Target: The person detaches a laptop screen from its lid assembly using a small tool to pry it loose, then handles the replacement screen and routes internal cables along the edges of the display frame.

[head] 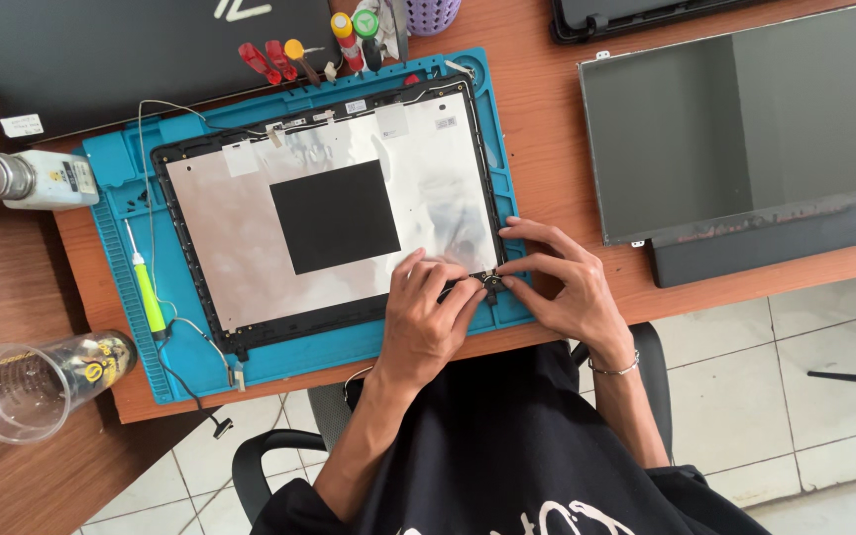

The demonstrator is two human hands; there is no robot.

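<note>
Both hands (492,297) on hinge (491,284) (lid corner (482,260))

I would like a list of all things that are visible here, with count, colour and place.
work mat: one, blue, on the wooden desk
screen back cover: one, silver with a black square and black frame, on the mat
hinge: one, dark, at the cover's near right corner
screen panel: one, grey, on the desk at right
laptop: one, black, top left
screwdrivers: several, red, yellow and green handles, above the mat
tool: one, yellow-green and white, on the mat's left side
bottle: one, white with metal cap, lying at left
plastic cup: one, clear, lying at lower left
left hand: on the cover's corner, by the hinge
right hand: fingertips at the hinge
</note>
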